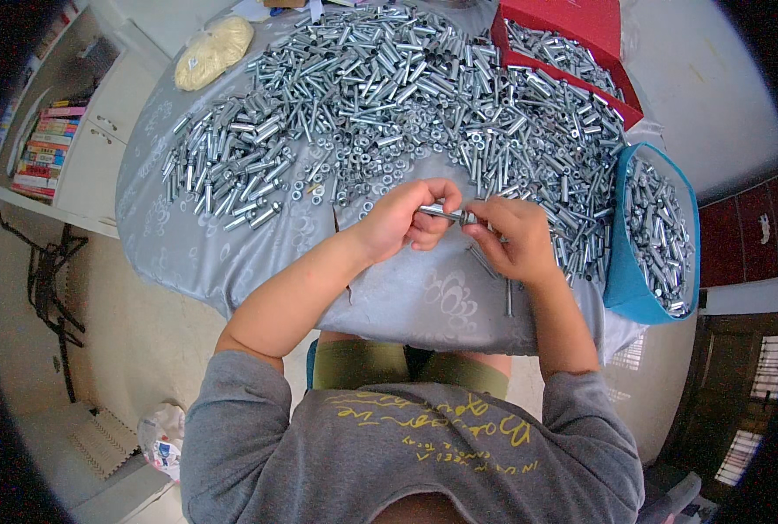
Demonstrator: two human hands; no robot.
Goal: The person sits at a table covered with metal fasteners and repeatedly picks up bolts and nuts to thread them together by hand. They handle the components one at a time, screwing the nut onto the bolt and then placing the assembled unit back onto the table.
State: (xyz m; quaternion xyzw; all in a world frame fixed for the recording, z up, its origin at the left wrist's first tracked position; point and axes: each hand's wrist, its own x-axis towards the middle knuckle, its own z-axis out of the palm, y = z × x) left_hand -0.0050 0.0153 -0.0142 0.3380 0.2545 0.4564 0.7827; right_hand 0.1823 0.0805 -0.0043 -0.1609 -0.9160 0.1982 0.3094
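Over the near part of the table, my left hand (413, 217) is closed around the shaft of a metal bolt (439, 212), which lies roughly level. At its right end my right hand (513, 236) pinches a small metal piece, perhaps a nut or washer, on the bolt; the fingers partly cover it. Beyond both hands spreads a large heap of silvery bolts and sleeves (380, 70). Loose nuts and washers (367, 162) lie along the heap's near edge. A few long thin bolts (508, 299) rest on the cloth beside my right wrist.
A grey patterned cloth (197, 271) covers the table. At the right stands a blue fabric bin (620, 271) full of bolts, with a red box (572, 19) of metal parts behind it. A yellowish bag (214, 54) sits far left. Bookshelves (52, 144) stand beyond the table's left side.
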